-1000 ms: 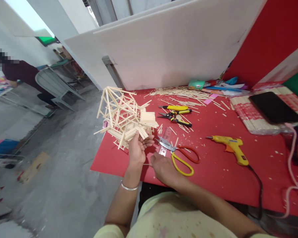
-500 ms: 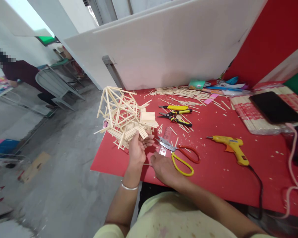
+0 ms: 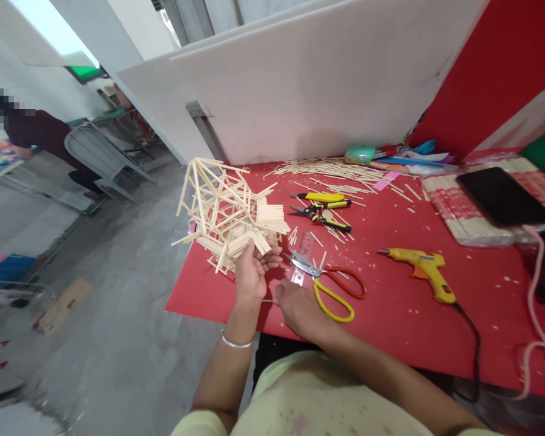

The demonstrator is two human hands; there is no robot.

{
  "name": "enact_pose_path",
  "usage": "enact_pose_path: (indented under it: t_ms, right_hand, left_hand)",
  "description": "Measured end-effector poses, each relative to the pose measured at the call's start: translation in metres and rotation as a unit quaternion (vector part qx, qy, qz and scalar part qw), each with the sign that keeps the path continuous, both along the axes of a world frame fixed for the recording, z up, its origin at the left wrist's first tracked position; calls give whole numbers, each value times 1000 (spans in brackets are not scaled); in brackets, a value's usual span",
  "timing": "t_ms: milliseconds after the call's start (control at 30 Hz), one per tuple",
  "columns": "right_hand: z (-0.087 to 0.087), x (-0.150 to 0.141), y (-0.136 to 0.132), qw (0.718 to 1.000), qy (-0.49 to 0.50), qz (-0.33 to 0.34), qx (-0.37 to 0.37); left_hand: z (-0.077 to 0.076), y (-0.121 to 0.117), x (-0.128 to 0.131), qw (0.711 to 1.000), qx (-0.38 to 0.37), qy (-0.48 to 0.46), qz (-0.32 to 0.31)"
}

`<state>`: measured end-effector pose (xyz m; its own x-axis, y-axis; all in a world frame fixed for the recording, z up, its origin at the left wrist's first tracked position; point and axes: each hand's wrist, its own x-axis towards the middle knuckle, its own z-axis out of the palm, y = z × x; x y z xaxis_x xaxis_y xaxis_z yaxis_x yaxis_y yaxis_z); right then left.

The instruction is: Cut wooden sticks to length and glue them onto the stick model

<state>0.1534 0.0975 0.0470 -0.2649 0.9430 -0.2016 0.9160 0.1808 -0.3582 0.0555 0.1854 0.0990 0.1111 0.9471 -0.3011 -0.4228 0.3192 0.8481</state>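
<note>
A model house frame of thin wooden sticks (image 3: 218, 203) stands at the table's left edge, with small slatted panels on its near side. My left hand (image 3: 251, 272) grips the nearest slatted panel, thumb on top and the other fingers curled beneath. Just to the right, my right hand (image 3: 300, 307) rests low over the table edge with its fingers closed. A thin stick (image 3: 267, 301) pokes out from its fingertips toward my left wrist. Scissors (image 3: 315, 272) with red and yellow handles lie open beside it, across a clear ruler (image 3: 305, 245).
Behind the scissors lie pruning snips (image 3: 320, 216) and a yellow utility knife (image 3: 322, 197). A yellow glue gun (image 3: 420, 263) is to the right. Loose sticks (image 3: 336, 172) line the back; a phone (image 3: 504, 197) sits on packaged sticks. A person (image 3: 43, 136) is at far left.
</note>
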Motion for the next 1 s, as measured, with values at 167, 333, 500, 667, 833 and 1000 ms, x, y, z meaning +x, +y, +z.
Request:
enact_pose_path:
  t_ms: [167, 333, 500, 667, 833, 1000]
  right_hand:
    - [3, -1, 0, 1000, -6, -2, -3]
    - [5, -1, 1, 1000, -8, -3, -5]
    - [3, 0, 0, 1000, -5, -2, -4]
    - [6, 0, 0, 1000, 0, 0, -6]
    - [8, 0, 1, 1000, 3, 0, -10]
    - [5, -1, 1, 1000, 4, -2, -6]
  left_hand:
    - [1, -1, 1, 1000, 0, -3, 1]
    - [2, -1, 1, 1000, -2, -1, 1]
    - [2, -1, 1, 1000, -2, -2, 0]
    - [1, -1, 0, 1000, -2, 2, -4]
    - [1, -1, 0, 1000, -2, 8, -7]
    - [0, -2, -1, 1000, 1, 8, -7]
